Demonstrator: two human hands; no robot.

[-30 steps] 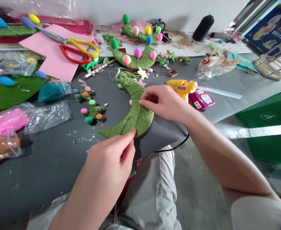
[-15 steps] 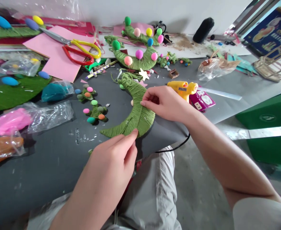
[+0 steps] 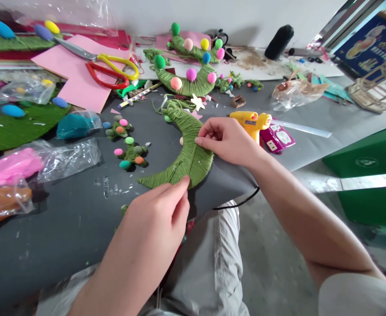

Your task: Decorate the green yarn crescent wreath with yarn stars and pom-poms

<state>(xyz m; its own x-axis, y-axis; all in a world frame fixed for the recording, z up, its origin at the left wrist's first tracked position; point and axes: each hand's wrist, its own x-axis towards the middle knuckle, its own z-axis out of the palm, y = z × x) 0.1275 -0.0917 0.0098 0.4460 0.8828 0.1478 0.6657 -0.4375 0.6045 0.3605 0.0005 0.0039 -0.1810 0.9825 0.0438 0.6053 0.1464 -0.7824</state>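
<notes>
First onlooker: Where is the green crescent (image 3: 198, 160), and how is it held?

Second onlooker: It lies on the grey tabletop (image 3: 64, 215), close to the worker's edge, curving around bare table on its left. The left hand (image 3: 160, 210) grasps its lower edge with the fingertips. The right hand (image 3: 224, 138) is drawn into a pinch at its outer upper part, seemingly on a strand (image 3: 192, 159) crossing the wraps between both hands; the nip itself is hidden.

First onlooker: What marks good handling here?

Second onlooker: The left grip serves best as a fixed anchor, light enough not to crush the wraps. The right should draw the strand straight and evenly taut, I judge, so it sits flush; a slack one could ride up, a hard tug could spread the wraps.

First onlooker: Other cautions?

Second onlooker: The yellow glue gun (image 3: 250, 123) stands just beyond the right hand; its tip deserves a wide berth.
</notes>
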